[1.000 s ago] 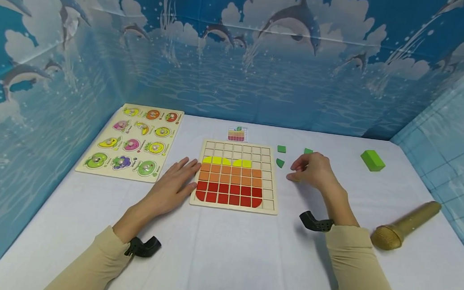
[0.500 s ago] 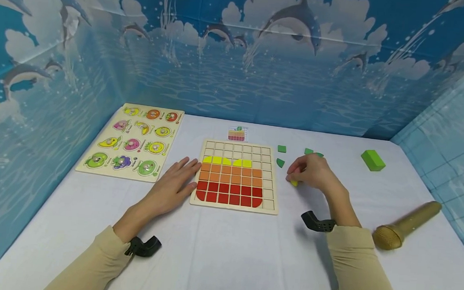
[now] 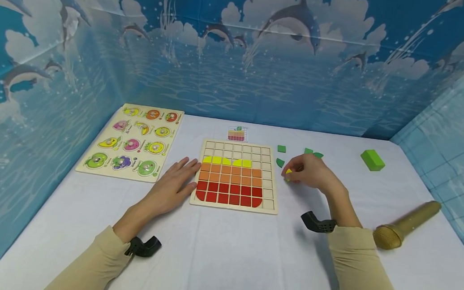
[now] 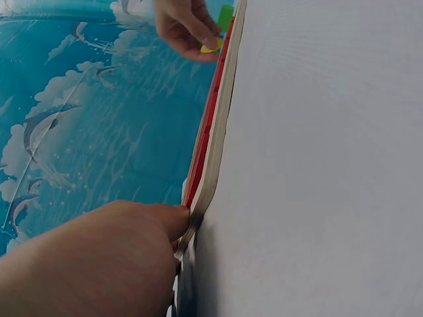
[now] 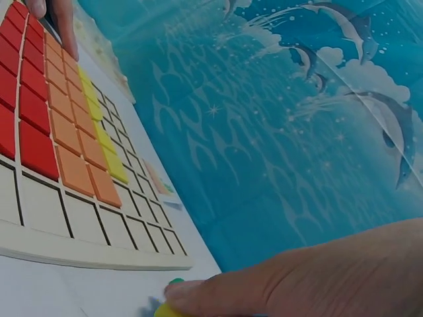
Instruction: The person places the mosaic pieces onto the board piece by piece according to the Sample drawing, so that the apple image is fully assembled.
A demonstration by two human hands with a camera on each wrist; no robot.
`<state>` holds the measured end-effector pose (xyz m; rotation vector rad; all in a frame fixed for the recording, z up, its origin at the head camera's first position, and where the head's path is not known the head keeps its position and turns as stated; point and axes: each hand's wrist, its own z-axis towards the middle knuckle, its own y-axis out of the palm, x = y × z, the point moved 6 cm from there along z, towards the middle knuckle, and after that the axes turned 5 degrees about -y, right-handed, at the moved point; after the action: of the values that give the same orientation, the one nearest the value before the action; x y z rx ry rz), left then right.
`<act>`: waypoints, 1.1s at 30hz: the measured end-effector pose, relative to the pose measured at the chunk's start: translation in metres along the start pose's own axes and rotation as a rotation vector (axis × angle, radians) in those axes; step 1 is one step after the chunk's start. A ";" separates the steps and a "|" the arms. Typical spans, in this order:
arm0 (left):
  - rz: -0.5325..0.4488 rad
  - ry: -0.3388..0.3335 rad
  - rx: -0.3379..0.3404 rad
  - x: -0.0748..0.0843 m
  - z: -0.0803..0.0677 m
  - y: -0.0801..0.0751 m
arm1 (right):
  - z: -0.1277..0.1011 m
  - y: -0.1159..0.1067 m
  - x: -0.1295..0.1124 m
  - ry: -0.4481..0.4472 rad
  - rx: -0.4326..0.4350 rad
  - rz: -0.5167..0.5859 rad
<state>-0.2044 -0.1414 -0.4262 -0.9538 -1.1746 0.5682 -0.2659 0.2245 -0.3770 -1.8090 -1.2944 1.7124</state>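
My right hand [image 3: 310,170] pinches a small yellow tile [image 3: 289,171] between thumb and fingers, just right of the wooden grid board [image 3: 269,196]. In the left wrist view the same yellow tile [image 4: 210,47] shows at the fingertips. Red, orange and yellow tiles fill the board's lower rows, with bare cells at the top and right. The left hand [image 3: 174,187] rests at the board's left edge with its fingers extended. Near the right hand lie several green tiles, among them a square [image 3: 281,149] and a rounded one [image 3: 280,162].
A small picture card [image 3: 237,134] lies behind the board. To the left is a fruit puzzle board [image 3: 131,133]. A green block [image 3: 373,160] and a gold microphone [image 3: 406,225] lie at the right. A dolphin-printed cloth [image 3: 236,87] stands behind the white table.
My right hand has shifted slightly left toward the board, and the yellow tile has come into sight between its fingertips. A green tile behind that hand is more exposed. The left hand stays put.
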 end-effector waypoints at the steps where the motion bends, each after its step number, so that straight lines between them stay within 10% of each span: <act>1: -0.001 0.000 0.000 0.000 0.000 0.000 | 0.001 -0.001 -0.001 -0.005 0.034 0.003; 14: -0.002 -0.005 0.000 0.000 0.000 0.000 | 0.019 0.022 -0.013 -0.044 0.468 0.132; 33: -0.004 -0.004 -0.010 0.000 0.000 0.000 | 0.021 0.052 -0.039 -0.206 0.581 0.046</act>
<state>-0.2043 -0.1412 -0.4263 -0.9592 -1.1839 0.5613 -0.2603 0.1598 -0.3975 -1.3593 -0.7073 2.0677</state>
